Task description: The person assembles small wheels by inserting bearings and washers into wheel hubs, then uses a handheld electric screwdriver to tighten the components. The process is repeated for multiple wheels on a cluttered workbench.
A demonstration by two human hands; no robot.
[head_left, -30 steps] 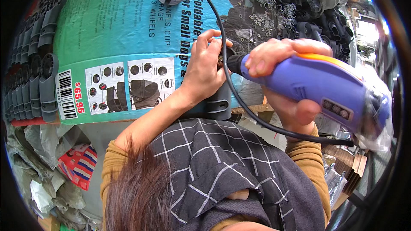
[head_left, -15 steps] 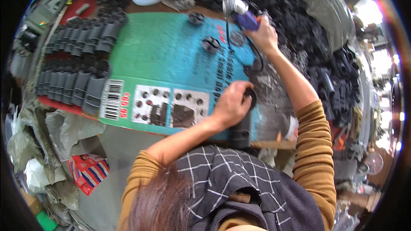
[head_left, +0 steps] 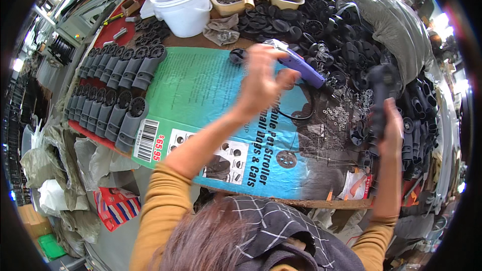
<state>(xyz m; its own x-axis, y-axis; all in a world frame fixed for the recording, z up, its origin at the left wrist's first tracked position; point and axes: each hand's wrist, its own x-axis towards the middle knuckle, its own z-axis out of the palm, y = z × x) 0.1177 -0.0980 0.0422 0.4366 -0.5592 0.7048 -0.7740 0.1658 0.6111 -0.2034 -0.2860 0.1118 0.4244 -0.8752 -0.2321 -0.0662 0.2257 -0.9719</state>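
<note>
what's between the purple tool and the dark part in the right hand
Small springs and pale rings lie scattered between the tool and the dark part, as the head view shows.

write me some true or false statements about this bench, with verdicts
1. The right hand holds a dark plastic part. True.
2. The purple power screwdriver is in the right hand. False: the power screwdriver is close to the left hand.
3. The white bucket stands beyond the printed cardboard. True.
4. The gray plastic housings are lined up on the right side of the bench. False: they stand in two rows on the left.
</note>
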